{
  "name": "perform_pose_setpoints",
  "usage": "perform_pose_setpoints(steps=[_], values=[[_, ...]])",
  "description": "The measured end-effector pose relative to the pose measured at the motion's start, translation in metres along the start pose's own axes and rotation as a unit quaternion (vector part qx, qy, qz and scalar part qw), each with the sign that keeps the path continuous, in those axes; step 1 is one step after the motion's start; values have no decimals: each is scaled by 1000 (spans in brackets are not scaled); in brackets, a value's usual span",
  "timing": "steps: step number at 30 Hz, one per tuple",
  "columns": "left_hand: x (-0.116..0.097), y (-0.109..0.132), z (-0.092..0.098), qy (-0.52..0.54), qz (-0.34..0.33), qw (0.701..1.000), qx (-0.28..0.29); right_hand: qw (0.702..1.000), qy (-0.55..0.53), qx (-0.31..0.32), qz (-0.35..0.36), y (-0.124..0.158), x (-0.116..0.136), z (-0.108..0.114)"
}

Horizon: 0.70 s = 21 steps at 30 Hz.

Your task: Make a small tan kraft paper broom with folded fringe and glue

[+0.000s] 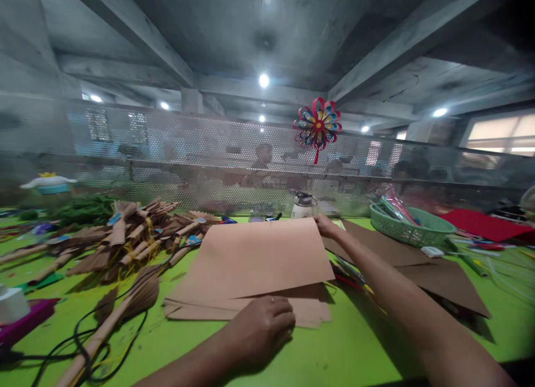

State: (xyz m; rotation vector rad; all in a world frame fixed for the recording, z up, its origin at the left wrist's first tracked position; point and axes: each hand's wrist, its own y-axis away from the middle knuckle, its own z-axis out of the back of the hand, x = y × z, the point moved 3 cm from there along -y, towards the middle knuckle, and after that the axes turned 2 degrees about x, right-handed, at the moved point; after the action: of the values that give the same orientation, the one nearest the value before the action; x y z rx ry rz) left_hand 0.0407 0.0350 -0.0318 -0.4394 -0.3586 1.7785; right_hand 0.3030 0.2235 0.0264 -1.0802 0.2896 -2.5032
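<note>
A stack of brown kraft paper sheets lies on the green table in front of me. Its top sheet is lifted and bowed along the far side. My right hand is closed on that sheet's far right corner, fingers partly hidden behind the paper. At the near edge of the stack, my left hand rests with its fingers curled and pressed together, a ring on one finger. Its fingertips are turned under and hidden, so what they hold, if anything, cannot be seen.
Rolled brown paper pieces with yellow strands pile up at left, near a black cord. At right are darker brown sheets, a green basket and red material. A bottle stands behind, before a perforated screen.
</note>
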Motion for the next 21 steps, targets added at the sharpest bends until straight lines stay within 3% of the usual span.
perform_pose_setpoints(steps=[3,7,15,21], values=[[7,1,1,4,74,996,46,1000,-15,10,-2,-2,5,4],[14,3,0,6,125,989,74,999,-32,24,-29,-4,6,1],[22,5,-10,30,155,984,84,989,-81,-42,-113,-16,18,16],[22,4,-12,24,157,984,86,977,-155,-87,-116,-10,43,32]])
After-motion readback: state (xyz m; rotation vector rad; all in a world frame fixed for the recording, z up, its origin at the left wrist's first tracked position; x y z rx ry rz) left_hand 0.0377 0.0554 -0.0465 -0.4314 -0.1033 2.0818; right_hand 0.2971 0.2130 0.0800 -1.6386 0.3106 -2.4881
